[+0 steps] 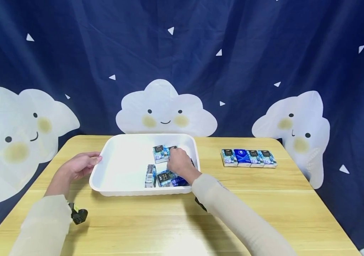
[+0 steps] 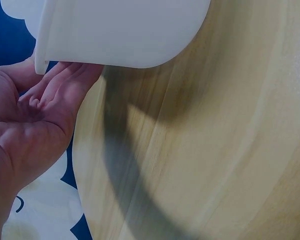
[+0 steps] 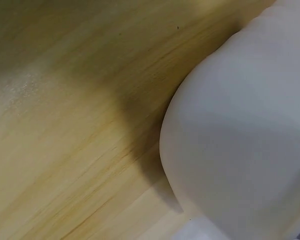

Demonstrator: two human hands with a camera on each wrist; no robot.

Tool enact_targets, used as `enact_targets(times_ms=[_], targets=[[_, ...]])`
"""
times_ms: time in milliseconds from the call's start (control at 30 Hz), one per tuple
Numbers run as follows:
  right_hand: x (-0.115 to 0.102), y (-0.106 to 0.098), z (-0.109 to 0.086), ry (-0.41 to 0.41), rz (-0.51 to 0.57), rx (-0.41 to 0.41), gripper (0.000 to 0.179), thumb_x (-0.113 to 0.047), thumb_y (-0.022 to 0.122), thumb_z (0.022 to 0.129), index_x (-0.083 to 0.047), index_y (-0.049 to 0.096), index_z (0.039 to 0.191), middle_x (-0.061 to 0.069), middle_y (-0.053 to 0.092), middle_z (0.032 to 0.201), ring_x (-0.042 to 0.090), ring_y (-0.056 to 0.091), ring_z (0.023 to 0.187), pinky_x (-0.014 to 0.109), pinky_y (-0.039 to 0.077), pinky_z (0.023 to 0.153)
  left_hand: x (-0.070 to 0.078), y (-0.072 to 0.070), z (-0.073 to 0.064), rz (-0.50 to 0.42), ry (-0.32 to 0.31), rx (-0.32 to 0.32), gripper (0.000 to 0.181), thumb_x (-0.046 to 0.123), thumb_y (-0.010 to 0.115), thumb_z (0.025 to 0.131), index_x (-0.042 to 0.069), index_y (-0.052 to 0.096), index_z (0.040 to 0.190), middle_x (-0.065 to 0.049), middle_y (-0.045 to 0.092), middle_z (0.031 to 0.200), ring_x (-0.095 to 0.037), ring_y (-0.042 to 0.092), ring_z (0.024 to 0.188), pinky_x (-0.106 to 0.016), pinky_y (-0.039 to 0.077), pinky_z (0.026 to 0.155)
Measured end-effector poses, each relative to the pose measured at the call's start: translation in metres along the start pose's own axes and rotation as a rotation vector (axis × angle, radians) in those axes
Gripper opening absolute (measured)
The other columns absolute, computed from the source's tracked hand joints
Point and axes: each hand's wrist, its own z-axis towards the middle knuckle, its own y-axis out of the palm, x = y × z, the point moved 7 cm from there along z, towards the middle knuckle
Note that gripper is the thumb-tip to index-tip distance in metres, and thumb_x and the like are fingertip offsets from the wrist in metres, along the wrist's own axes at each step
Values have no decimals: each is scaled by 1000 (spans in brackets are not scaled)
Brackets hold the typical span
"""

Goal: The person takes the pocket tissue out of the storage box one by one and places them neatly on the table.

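Observation:
A white plastic tray (image 1: 121,190) sits on the wooden table, tilted slightly up on the left in the left wrist view. My left hand (image 1: 81,165) grips its left rim, thumb over the edge and fingers underneath (image 2: 65,82). Inside the tray's right half, my right hand (image 1: 180,163) reaches down with curled fingers on a small pocket tissue pack (image 1: 172,147), mostly hidden by the hand. Beside it lies a blue floral tissue pack (image 1: 160,153). Nearer the front wall, one tissue pack (image 1: 150,176) stands on edge, next to another floral pack (image 1: 164,179) and a dark blue pack (image 1: 179,181).
To the right of the tray, a row of several tissue packs (image 1: 248,158) lies side by side on the table (image 1: 258,199). A dark blue curtain (image 1: 182,67) with cloud prints hangs behind the table. The tray's outer wall (image 3: 240,135) fills much of the right wrist view.

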Motion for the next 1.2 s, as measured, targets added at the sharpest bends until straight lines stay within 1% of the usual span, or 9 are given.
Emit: enact_targets(times_ms=[200,367,567,767,833,933,1033,1133,1200], targets=[[0,-1,0,4,-16,4,29,-15,73,88,-1,69,114,10,70,96,16,62,71,27,56,60,1,1,0,-19,7,-1,73,21,51,107,-8,9,159,16,69,94,1,67,87,-19,59,81],[0,-3,1,8,7,9,29,-15,73,88,-2,69,114,11,70,96,16,61,72,28,55,60,1,0,0,-30,14,-8,73,20,51,107,-9,8,158,16,70,94,1,68,87,-20,60,80],[1,-9,0,16,73,24,20,-13,69,90,-2,70,105,9,68,86,16,61,65,27,52,55,0,-1,1,-31,9,-7,73,20,51,107,-9,7,159,16,69,95,1,67,87,-20,59,81],[0,-20,0,-17,50,69,11,-12,68,89,-3,69,95,6,66,77,15,60,63,25,51,54,0,1,0,-32,3,-2,72,19,51,107,-8,8,159,16,69,94,1,67,87,-20,59,81],[0,-23,0,-24,44,75,9,-13,68,90,-5,68,92,5,64,75,15,60,62,25,50,53,0,1,0,-32,4,0,72,19,51,107,-8,8,159,16,69,95,1,66,87,-19,59,81],[1,-29,-2,-26,44,73,12,-16,67,93,-5,67,94,4,63,74,15,60,62,25,51,54,0,1,0,-33,6,-1,72,19,51,107,-9,9,159,16,68,95,1,66,87,-19,59,82],[2,-36,-4,-31,38,73,19,-22,66,97,-3,68,100,6,64,77,15,61,63,25,52,56,0,1,-1,-37,5,-2,72,19,51,107,-9,8,159,16,68,95,1,67,87,-20,59,82],[3,-45,-7,-35,43,77,24,-24,66,97,-2,69,107,8,65,82,16,62,65,25,53,58,0,2,-2,-43,1,0,72,19,51,107,-8,9,159,16,68,95,1,67,86,-19,59,82],[5,-52,-9,-46,37,90,24,-22,66,96,-2,69,108,10,67,84,16,62,65,26,54,59,0,1,-2,-46,-1,2,72,19,51,107,-8,8,159,16,68,94,1,67,86,-19,59,82]])
